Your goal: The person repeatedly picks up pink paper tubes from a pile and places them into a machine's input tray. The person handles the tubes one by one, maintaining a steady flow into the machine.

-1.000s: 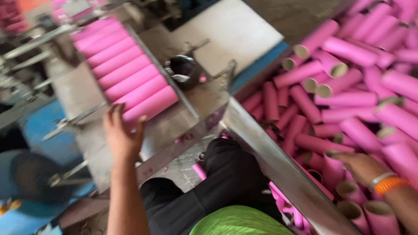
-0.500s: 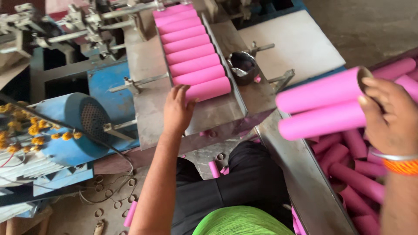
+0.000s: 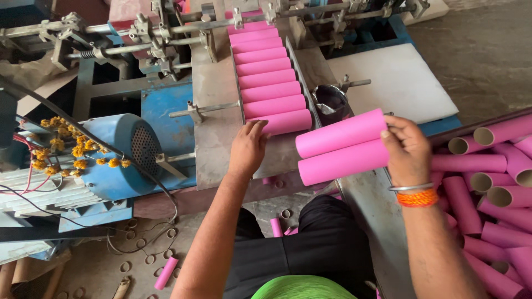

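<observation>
Landmark: the feed tray [image 3: 239, 105], a steel channel running away from the person on the machine's table [image 3: 213, 138].

Step in hand, as judged: loading tubes into the tray. Two pink tubes [image 3: 342, 147] are in transit, not yet set down.

Right hand [image 3: 407, 149], right of the tray's near end: fingers [image 3: 390, 133] are curled closed around the right ends of the two tubes, which lie side by side, one behind the other, roughly level. Their free left ends point toward the tray and stop just right of it, above the table.

Left hand [image 3: 247, 148], at the tray's near end: fingers lie flat and loosely spread, holding nothing, tips touching the nearest tube in the row [image 3: 269, 75].

That row fills the tray from the near end to the far end, tubes crosswise and touching.

Next move, as judged: it calls for room at the tray's near end, then laying the two tubes crosswise, parallel to the row.

Further right of the tray: the heap [image 3: 493, 182] of loose tubes.
</observation>
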